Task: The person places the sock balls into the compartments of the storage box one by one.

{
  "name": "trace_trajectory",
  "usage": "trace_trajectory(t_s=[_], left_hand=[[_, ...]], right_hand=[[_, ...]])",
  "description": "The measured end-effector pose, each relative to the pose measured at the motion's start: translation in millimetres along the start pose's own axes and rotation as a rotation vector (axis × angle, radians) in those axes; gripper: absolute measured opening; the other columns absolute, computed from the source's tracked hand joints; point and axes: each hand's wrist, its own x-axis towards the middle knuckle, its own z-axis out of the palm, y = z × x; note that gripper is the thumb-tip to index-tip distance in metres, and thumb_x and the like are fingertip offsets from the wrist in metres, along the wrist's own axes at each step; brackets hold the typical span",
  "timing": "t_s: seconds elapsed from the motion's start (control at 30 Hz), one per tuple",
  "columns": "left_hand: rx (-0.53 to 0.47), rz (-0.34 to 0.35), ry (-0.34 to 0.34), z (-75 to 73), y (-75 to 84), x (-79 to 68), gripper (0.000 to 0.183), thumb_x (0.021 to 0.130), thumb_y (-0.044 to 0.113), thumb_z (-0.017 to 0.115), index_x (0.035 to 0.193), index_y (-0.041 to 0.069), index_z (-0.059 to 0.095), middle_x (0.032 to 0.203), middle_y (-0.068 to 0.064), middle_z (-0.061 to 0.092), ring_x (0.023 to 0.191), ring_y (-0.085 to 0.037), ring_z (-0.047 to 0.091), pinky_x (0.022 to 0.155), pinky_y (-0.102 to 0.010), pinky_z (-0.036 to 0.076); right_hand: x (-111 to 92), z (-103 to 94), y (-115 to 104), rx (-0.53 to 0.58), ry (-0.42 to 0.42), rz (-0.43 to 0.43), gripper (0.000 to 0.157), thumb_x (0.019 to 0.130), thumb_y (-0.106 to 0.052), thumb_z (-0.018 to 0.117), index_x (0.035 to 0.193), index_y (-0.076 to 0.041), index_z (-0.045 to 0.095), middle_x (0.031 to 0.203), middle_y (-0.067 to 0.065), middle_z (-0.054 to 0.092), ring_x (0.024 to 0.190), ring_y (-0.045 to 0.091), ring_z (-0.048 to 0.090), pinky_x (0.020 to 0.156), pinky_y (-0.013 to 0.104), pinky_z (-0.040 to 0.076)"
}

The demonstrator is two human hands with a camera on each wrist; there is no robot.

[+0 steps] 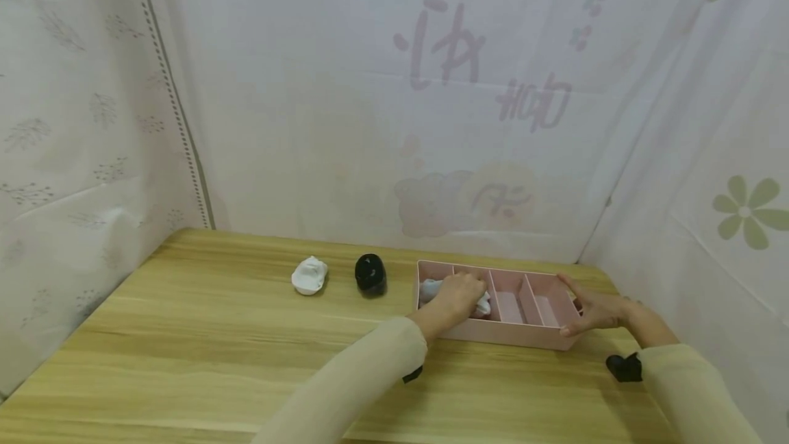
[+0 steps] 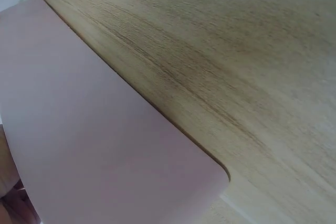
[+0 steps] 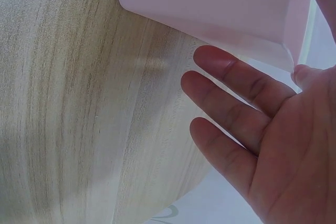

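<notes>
A long pink divided box [image 1: 511, 334] sits toward the right of the table. My left hand [image 1: 459, 295] reaches down into its second compartment from the left, fingers curled on a white cloth bundle [image 1: 483, 305], partly hidden by the hand. A grey-blue cloth bundle [image 1: 429, 288] lies in the leftmost compartment. With thumb and index finger at opposite corners, my right hand [image 1: 598, 312] holds the box's right end. Its other fingers [image 3: 226, 103] extend straight outside the wall in the right wrist view. The left wrist view mostly shows the box's outer side [image 2: 105, 124].
Left of the box, a black rolled bundle [image 1: 370, 275] and a white crumpled bundle [image 1: 309, 275] lie on the wooden table [image 1: 203, 334]. Patterned white curtains [image 1: 308, 122] hang behind and at both sides. Two bare compartments are at the box's right.
</notes>
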Motion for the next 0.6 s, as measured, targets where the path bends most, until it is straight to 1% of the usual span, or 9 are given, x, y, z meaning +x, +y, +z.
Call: trace_trajectory(t_s=[0.1, 0.3, 0.6], left_hand=[[0.013, 0.002, 0.002, 0.0, 0.1, -0.2, 0.015, 0.079, 0.021, 0.076, 0.093, 0.019, 0.069, 0.095, 0.008, 0.068, 0.088, -0.012, 0.063, 0.069, -0.026, 0.053], [0.026, 0.009, 0.006, 2.2, -0.1, 0.9, 0.021, 0.076, 0.024, 0.079, 0.093, 0.019, 0.069, 0.097, 0.008, 0.069, 0.091, -0.012, 0.062, 0.069, -0.026, 0.053], [0.024, 0.006, -0.016, -0.5, -0.3, -2.4, 0.021, 0.082, 0.019, 0.073, 0.102, 0.020, 0.068, 0.108, 0.006, 0.065, 0.106, -0.014, 0.057, 0.076, -0.026, 0.053]], right_hand=[[0.5, 0.1, 0.1, -0.013, 0.002, 0.000, 0.121, 0.078, -0.028, 0.076, 0.143, 0.006, -0.019, 0.116, 0.032, 0.050, 0.106, 0.036, 0.052, 0.084, 0.048, 0.047], [0.2, 0.1, 0.1, -0.023, 0.006, 0.011, 0.121, 0.078, -0.030, 0.077, 0.143, 0.006, -0.019, 0.116, 0.033, 0.050, 0.107, 0.037, 0.052, 0.085, 0.050, 0.047], [-0.4, 1.3, -0.3, -0.010, 0.012, 0.012, 0.121, 0.078, -0.029, 0.077, 0.143, 0.006, -0.019, 0.120, 0.038, 0.045, 0.109, 0.041, 0.050, 0.085, 0.052, 0.047]])
